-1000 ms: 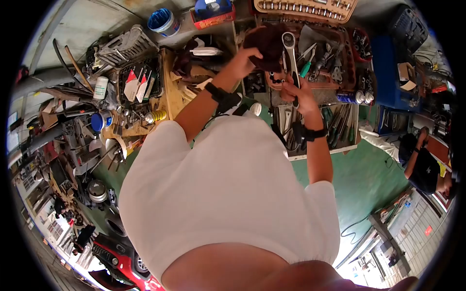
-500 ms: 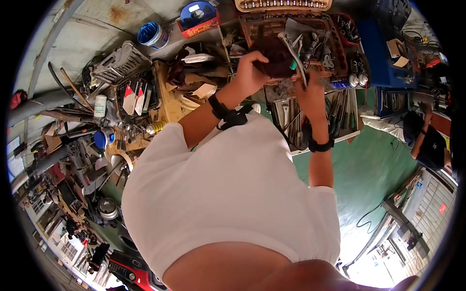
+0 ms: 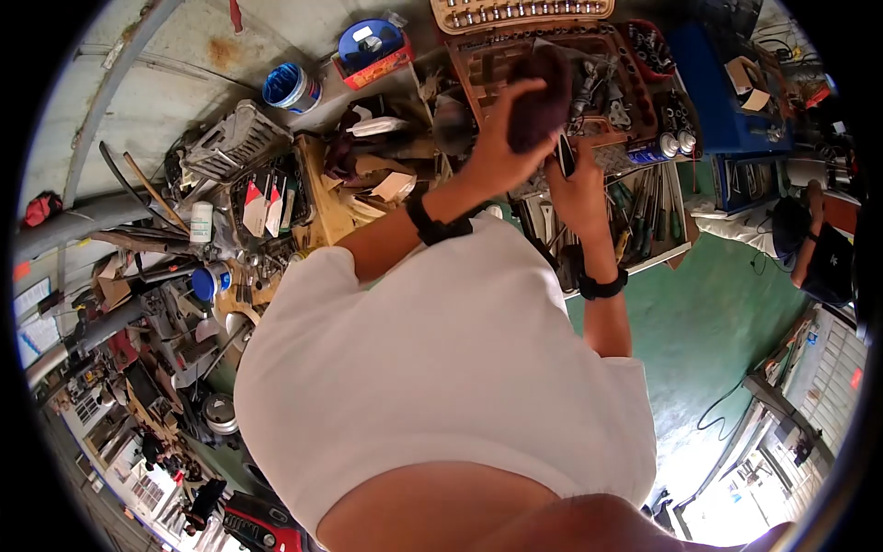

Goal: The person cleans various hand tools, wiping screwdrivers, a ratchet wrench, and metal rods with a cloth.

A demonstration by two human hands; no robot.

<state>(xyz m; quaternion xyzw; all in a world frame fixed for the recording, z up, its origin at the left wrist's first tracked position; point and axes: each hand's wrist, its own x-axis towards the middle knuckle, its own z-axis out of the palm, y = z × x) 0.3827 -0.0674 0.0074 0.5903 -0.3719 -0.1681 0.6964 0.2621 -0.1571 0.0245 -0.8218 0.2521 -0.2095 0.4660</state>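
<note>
A dark maroon cloth is bunched in my left hand, over the socket tray. My right hand is wrapped round the handle of a metal ratchet, just right of and below my left hand. The cloth and my left hand hide the ratchet's head. Behind them lies an open brown tool case with pliers and metal parts inside. Below the case, a drawer of screwdrivers and wrenches runs past my right wrist.
A blue toolbox and a red bin of sockets stand at the right. At the left are a blue paint bucket, a grey plastic crate and a white bottle. Another person is at the far right.
The cloth and my left hand have moved right, over the ratchet's head. The ratchet has come down and tilted behind the cloth. The view has shifted slightly.
</note>
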